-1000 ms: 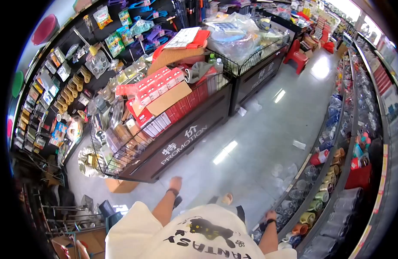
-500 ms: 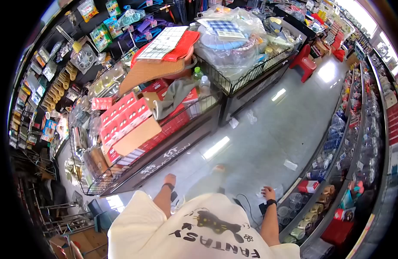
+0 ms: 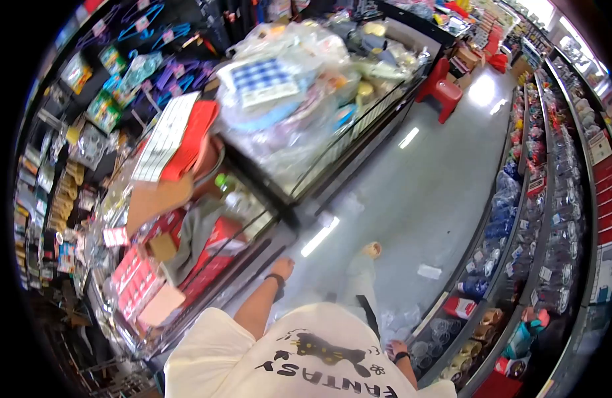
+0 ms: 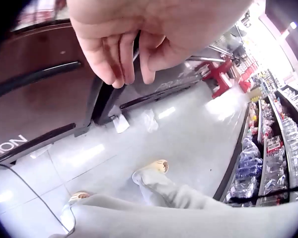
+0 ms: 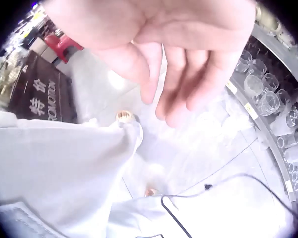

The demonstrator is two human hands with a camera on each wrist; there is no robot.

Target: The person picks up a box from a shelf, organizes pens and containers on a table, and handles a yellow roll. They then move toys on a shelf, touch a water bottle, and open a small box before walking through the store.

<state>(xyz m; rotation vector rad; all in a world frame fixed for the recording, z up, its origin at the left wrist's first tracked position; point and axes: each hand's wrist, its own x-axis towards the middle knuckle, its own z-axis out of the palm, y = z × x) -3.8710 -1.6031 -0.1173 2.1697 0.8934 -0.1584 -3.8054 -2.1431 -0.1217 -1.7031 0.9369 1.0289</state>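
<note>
The left hand (image 3: 283, 268) hangs beside the dark promotion bin (image 4: 35, 104), in front of the body. In the left wrist view its fingers (image 4: 120, 59) droop loosely curled, holding nothing. On the other side, the right hand (image 3: 397, 347) hangs low near the shelf of glasses. Seen in the right wrist view, its fingers (image 5: 176, 84) are relaxed and nothing lies between them. Clear glass cups (image 5: 265, 89) stand on the shelf to its right.
Plastic-wrapped goods (image 3: 279, 86) and red-and-white boxes (image 3: 135, 278) fill the bins at left. A red plastic chair (image 3: 441, 91) stands farther up the aisle. Packed shelves (image 3: 511, 225) line the right side. A white scrap (image 3: 429, 271) lies on the grey floor (image 3: 385, 199).
The person has walked forward along the aisle, so the bins have shifted left and nearer. The right hand, spread wider half a second ago, now hangs lower in the head view.
</note>
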